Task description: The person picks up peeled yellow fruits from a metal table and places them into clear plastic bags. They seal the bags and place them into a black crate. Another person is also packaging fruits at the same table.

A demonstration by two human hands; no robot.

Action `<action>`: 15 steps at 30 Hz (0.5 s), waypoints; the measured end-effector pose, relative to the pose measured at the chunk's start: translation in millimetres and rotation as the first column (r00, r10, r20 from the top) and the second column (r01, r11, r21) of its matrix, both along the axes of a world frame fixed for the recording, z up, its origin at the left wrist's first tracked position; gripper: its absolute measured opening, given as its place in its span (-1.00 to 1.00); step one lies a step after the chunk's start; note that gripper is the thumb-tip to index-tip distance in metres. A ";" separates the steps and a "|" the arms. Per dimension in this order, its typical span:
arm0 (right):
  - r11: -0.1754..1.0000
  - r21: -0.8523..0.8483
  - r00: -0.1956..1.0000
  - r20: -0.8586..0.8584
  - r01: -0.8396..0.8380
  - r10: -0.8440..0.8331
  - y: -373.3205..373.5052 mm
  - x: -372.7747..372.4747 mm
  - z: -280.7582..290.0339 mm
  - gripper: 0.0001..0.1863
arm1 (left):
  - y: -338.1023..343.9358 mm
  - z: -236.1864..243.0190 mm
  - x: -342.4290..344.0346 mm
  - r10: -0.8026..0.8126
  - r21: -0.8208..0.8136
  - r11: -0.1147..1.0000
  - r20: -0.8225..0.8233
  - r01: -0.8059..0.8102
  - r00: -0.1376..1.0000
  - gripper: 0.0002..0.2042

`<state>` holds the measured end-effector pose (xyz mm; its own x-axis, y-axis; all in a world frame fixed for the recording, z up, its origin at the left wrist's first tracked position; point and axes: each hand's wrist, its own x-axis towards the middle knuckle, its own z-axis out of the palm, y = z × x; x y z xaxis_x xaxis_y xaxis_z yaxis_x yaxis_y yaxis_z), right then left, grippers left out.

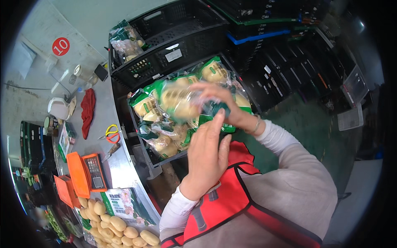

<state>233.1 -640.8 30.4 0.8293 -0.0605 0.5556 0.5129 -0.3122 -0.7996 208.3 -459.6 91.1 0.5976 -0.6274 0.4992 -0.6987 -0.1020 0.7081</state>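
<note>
My right hand [225, 101], smeared by motion, grips the gathered dark green end of a clear bag of potatoes [178, 99]. The bag is blurred too, and hangs over a black crate [180, 155] packed with several similar green-and-clear bags of potatoes [215, 71]. My left hand [206, 159] is just below the right one, its fingers stretched out and nothing in it. Its fingertips come close to the green end of the bag; whether they touch it I cannot tell.
Behind stands another black crate [165, 56] with a few bags at its left. On the metal table [124, 169] at left are loose potatoes [111, 225], an orange scale [93, 171], scissors [111, 133], a knife [111, 151] and a red cloth [88, 111]. Black crates [289, 78] are stacked at right.
</note>
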 end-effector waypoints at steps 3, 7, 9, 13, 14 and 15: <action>0.947 -0.200 0.968 0.039 0.249 -0.247 -46.7 22.7 -35.3 -0.78 | -1.7 -20.2 -0.2 -0.044 0.099 0.994 -0.092 0.053 0.995 -0.49; 0.861 -0.455 0.973 0.057 0.226 -0.226 -73.8 49.0 -81.7 -0.80 | 19.5 -47.9 -3.1 0.017 0.251 0.968 -0.136 0.018 0.991 -0.59; 0.797 -0.574 0.977 0.028 0.190 -0.213 -92.1 58.8 -129.4 -0.81 | 27.1 -59.4 -2.5 0.045 0.275 0.961 -0.145 -0.004 0.988 -0.62; 0.627 -0.769 0.957 -0.074 0.124 -0.280 -99.5 48.6 -169.3 -0.94 | 43.9 -76.0 -3.4 0.115 0.287 0.954 -0.097 -0.083 0.989 -0.65; 0.656 -0.740 0.941 -0.095 0.152 -0.325 -96.6 44.9 -166.8 -0.92 | 48.0 -81.5 -5.3 0.118 0.297 0.951 -0.107 -0.081 0.987 -0.65; 0.614 -0.774 0.943 -0.070 0.154 -0.325 -95.9 46.0 -169.6 -0.92 | 52.1 -86.8 -7.0 0.119 0.307 0.948 -0.117 -0.078 0.986 -0.66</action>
